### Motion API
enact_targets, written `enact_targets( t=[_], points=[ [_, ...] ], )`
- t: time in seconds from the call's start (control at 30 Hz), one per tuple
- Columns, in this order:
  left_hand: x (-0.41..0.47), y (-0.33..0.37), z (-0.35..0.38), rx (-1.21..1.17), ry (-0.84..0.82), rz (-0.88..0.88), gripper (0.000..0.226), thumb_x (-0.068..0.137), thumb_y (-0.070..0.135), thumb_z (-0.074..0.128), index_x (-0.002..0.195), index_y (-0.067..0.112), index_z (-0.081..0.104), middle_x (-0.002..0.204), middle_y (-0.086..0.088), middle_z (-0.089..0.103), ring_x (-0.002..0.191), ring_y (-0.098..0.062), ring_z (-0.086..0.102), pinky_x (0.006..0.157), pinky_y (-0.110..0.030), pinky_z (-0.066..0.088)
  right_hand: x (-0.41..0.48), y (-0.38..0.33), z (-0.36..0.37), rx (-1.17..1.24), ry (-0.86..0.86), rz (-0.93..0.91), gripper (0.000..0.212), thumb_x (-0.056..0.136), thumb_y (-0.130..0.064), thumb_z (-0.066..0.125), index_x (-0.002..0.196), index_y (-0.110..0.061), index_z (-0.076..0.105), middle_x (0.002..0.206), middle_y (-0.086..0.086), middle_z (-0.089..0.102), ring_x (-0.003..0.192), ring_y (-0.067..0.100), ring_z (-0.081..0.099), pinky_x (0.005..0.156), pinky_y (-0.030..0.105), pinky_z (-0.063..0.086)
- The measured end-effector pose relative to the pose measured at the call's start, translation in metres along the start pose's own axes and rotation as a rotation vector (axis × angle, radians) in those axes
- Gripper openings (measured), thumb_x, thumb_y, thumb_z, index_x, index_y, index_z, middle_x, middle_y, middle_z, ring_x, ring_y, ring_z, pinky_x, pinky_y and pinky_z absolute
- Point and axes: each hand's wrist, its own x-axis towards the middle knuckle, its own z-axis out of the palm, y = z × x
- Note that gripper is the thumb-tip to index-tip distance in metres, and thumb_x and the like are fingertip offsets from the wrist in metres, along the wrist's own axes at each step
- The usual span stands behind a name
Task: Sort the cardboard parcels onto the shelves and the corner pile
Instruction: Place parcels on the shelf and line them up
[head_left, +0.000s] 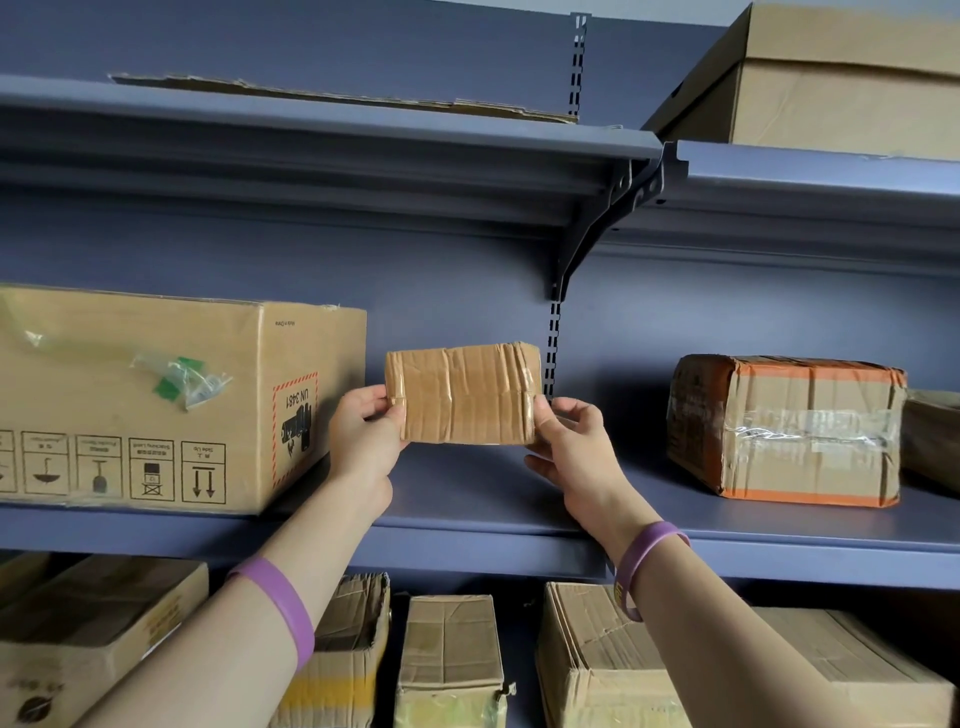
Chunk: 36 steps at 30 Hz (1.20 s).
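A small flat cardboard parcel (464, 396), wrapped in brown tape, is held up above the middle shelf (467, 499) of the blue-grey rack. My left hand (363, 434) pinches its left end and my right hand (576, 447) pinches its right end. The parcel hangs in the gap between a large printed box (156, 400) on the left and an orange-taped parcel (784, 428) on the right. It does not touch the shelf.
A big box (831, 78) stands on the top shelf at the right, and a flat cardboard sheet (337, 96) lies at the top left. Several worn boxes (452, 660) fill the shelf below. A shelf bracket (597, 223) juts out above the parcel.
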Motion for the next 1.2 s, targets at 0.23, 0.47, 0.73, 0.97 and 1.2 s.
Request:
enact_targets(
  t=[0.23, 0.47, 0.73, 0.97, 1.2],
  points=[
    [-0.007, 0.006, 0.005, 0.053, -0.089, -0.066, 0.030, 0.101, 0.030, 0.055, 0.130, 0.022, 0.055, 0.121, 0.009, 0.053, 0.114, -0.010, 0.048, 0.113, -0.043, 0.036, -0.004, 0.000, 0.003, -0.114, -0.179, -0.064, 0.065, 0.068, -0.038, 0.083, 0.120, -0.018, 0.048, 0.095, 0.003, 0.063, 0.073, 0.009, 0.059, 0.065, 0.025, 0.049],
    [-0.008, 0.010, 0.009, 0.095, -0.212, -0.131, 0.030, 0.100, 0.042, 0.048, 0.121, 0.022, 0.059, 0.120, 0.007, 0.064, 0.105, -0.008, 0.058, 0.106, -0.040, 0.042, -0.011, -0.002, 0.012, -0.271, -0.355, -0.125, 0.061, 0.072, -0.020, 0.086, 0.109, -0.012, 0.038, 0.085, 0.003, 0.061, 0.059, 0.014, 0.053, 0.052, 0.025, 0.047],
    [-0.004, 0.011, 0.004, 0.073, -0.352, -0.120, 0.040, 0.105, 0.039, 0.035, 0.091, 0.021, 0.068, 0.092, -0.003, 0.075, 0.077, -0.016, 0.072, 0.061, -0.029, 0.055, -0.015, -0.006, 0.007, -0.180, -0.545, -0.160, 0.041, 0.077, -0.021, 0.080, 0.098, -0.018, 0.046, 0.076, 0.002, 0.059, 0.066, 0.015, 0.062, 0.066, 0.029, 0.049],
    [-0.001, 0.009, 0.006, 0.017, -0.211, -0.123, 0.037, 0.102, 0.042, 0.042, 0.117, 0.019, 0.066, 0.110, -0.003, 0.074, 0.100, -0.022, 0.070, 0.092, -0.045, 0.056, -0.013, -0.004, 0.007, -0.073, -0.442, -0.146, 0.031, 0.080, -0.009, 0.079, 0.094, -0.020, 0.053, 0.103, 0.007, 0.053, 0.086, 0.017, 0.064, 0.078, 0.037, 0.060],
    [-0.020, 0.016, 0.008, -0.062, -0.527, -0.074, 0.074, 0.075, 0.070, 0.046, 0.131, 0.023, 0.059, 0.121, 0.002, 0.071, 0.113, -0.013, 0.066, 0.101, -0.036, 0.048, -0.011, -0.001, 0.009, -0.113, -0.313, -0.139, 0.049, 0.067, -0.029, 0.084, 0.098, -0.018, 0.048, 0.104, 0.009, 0.054, 0.083, 0.019, 0.065, 0.078, 0.039, 0.058]
  ],
)
